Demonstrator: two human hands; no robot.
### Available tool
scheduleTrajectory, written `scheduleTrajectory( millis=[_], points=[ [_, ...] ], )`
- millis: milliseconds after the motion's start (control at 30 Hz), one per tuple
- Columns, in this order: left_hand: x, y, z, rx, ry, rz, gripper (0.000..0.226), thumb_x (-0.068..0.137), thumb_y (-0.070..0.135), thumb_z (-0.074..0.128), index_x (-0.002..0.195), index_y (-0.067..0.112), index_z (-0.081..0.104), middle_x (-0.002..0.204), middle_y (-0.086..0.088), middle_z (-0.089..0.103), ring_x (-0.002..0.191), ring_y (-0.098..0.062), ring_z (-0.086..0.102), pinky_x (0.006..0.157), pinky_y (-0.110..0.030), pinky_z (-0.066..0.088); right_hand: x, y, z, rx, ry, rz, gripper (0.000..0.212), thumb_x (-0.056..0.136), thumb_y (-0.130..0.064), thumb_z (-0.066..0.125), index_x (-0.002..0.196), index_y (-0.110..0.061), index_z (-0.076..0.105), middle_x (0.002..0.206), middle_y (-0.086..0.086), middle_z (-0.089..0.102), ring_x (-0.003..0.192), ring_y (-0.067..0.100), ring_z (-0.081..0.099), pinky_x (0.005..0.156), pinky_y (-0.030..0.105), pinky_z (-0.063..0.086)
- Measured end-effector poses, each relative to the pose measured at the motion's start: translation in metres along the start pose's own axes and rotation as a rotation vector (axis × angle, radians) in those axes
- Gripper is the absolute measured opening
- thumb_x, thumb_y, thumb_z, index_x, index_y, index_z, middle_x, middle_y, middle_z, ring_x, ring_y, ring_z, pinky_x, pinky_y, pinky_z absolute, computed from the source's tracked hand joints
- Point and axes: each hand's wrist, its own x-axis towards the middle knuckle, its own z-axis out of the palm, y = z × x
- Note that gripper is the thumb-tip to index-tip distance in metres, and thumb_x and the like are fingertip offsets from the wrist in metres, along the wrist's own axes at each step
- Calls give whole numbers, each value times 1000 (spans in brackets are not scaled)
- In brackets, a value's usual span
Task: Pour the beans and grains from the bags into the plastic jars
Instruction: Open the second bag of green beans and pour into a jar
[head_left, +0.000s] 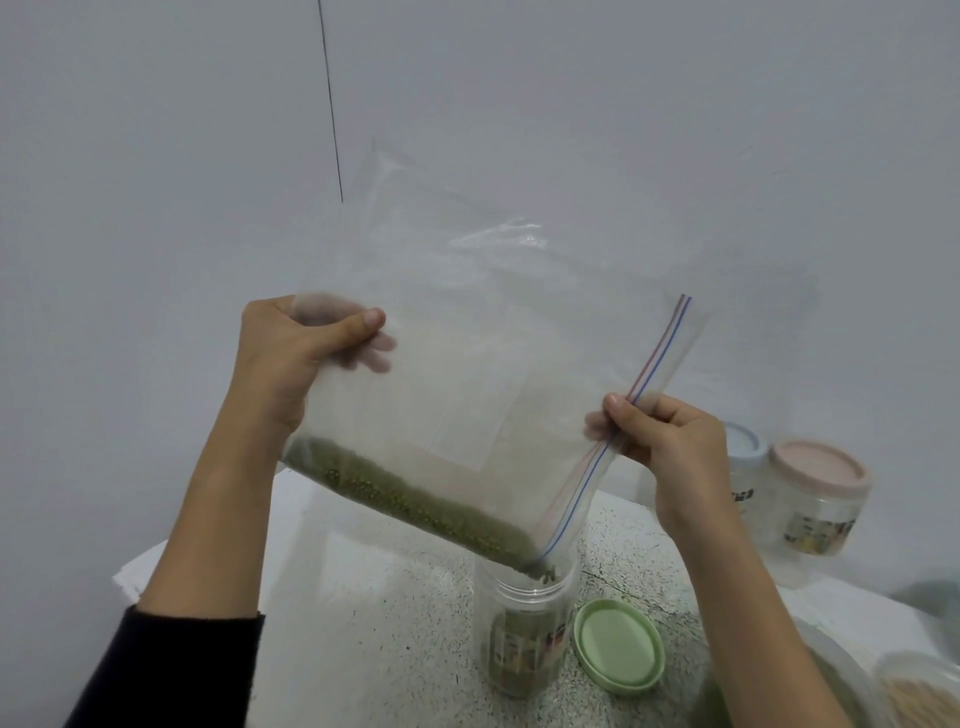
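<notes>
A large clear zip bag (467, 332) is held tilted in the air, its red and blue zip strip to the right. Green beans (415, 499) lie along its lower edge and spill from the bottom corner into an open clear plastic jar (524, 629) standing on the speckled counter (395, 613). My left hand (291, 358) grips the bag's upper left edge. My right hand (670, 441) pinches the zip edge above the jar. The jar's green lid (618, 647) lies flat just right of it.
Two lidded jars stand at the back right, one with a pink lid (818, 467) and one with a blue lid (743, 447). Containers of grain (919, 691) sit at the bottom right corner. A white wall rises behind the counter.
</notes>
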Motion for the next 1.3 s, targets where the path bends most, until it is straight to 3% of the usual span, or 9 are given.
scheduleTrajectory(
  millis=[1300],
  points=[
    [6, 7, 0, 32, -53, 35, 21, 67, 18, 75, 74, 0, 68, 61, -7, 71, 49, -20, 66, 52, -23, 44, -3, 4, 2, 22, 31, 22, 5, 83, -4, 66, 80, 0, 67, 64, 6, 71, 59, 16, 68, 66, 26, 57]
  ],
)
